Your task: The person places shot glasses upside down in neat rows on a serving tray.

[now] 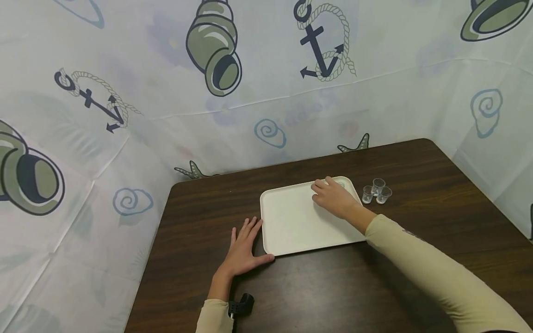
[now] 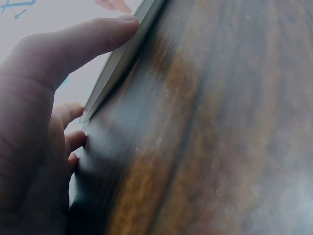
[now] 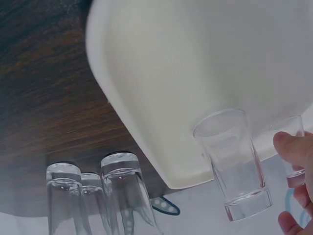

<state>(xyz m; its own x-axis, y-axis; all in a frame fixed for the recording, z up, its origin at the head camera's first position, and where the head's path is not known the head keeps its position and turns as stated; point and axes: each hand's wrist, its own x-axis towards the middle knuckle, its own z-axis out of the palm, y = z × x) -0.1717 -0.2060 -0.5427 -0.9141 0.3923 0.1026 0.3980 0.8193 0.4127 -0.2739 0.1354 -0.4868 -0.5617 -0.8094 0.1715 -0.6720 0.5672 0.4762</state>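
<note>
A cream tray lies on the dark wooden table. My left hand is spread at its left side, thumb and fingertips touching the rim; in the left wrist view the thumb lies against the tray edge. Over the tray's far right part, my right hand pinches a small clear glass between thumb and fingers, as the right wrist view shows. Beside that glass, a second clear glass stands on the tray. The held glass is hidden in the head view.
Three clear glasses stand grouped on the table just right of the tray. The brown tabletop extends around the tray, and a patterned curtain hangs behind it and at both sides.
</note>
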